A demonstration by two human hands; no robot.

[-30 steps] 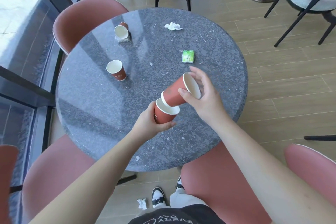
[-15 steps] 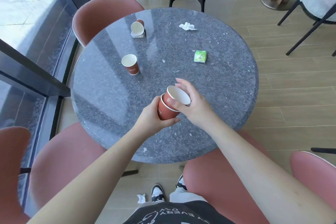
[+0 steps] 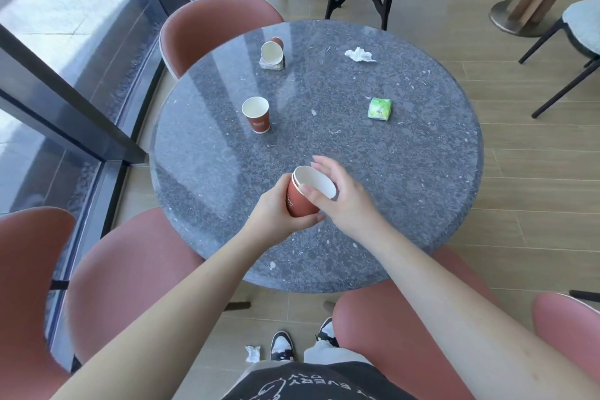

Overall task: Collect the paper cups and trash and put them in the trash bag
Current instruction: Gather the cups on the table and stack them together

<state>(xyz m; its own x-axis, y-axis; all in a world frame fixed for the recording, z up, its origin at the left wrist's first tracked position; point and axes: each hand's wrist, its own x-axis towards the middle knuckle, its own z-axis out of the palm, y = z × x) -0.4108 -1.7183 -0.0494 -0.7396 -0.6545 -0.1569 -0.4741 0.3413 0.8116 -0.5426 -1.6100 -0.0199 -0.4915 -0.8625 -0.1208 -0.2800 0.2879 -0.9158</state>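
Two red paper cups (image 3: pixel 300 201) sit nested one inside the other above the near part of the round grey table (image 3: pixel 406 188). My left hand (image 3: pixel 276 216) grips the outer cup from below. My right hand (image 3: pixel 344 195) holds the inner cup's white rim, thumb on the near edge and fingers round the far side. A third red cup (image 3: pixel 256 115) stands upright at mid-left. Another cup (image 3: pixel 272 50) lies tipped on a small grey coaster at the far left. A crumpled white tissue (image 3: pixel 358 54) and a green packet (image 3: pixel 380 109) lie on the table's right half.
Pink chairs (image 3: pixel 207 29) ring the table at the far left, near left and near right. A glass wall with dark frames runs along the left. A small white scrap (image 3: pixel 252 353) lies on the wooden floor by my shoes. More chairs and table bases stand beyond.
My right hand has pushed the second cup down into the cup held by my left hand; it now sits fully nested. The view has shifted so the table appears further right.
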